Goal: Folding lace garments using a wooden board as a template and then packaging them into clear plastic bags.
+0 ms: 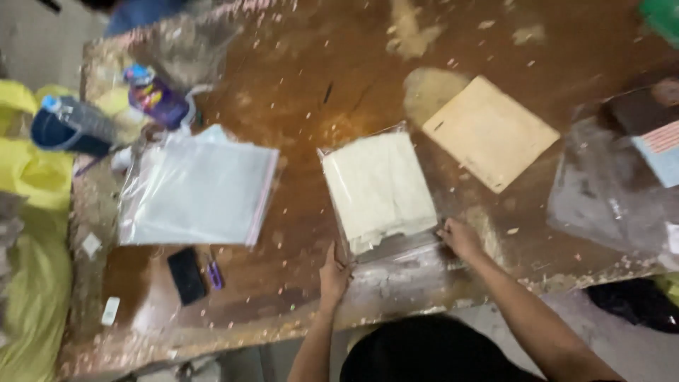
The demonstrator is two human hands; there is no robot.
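Worn glossy wooden table [304, 92], chipped and rough at its edge. Clear glossy plastic bag [382, 194] encloses matt cream cloth. Matt tan cardboard sheet [490, 132].

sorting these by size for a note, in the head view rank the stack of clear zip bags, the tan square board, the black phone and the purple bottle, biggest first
1. stack of clear zip bags
2. tan square board
3. purple bottle and black phone: these look about alike, and the bottle lies farther from the camera, so no ranking.
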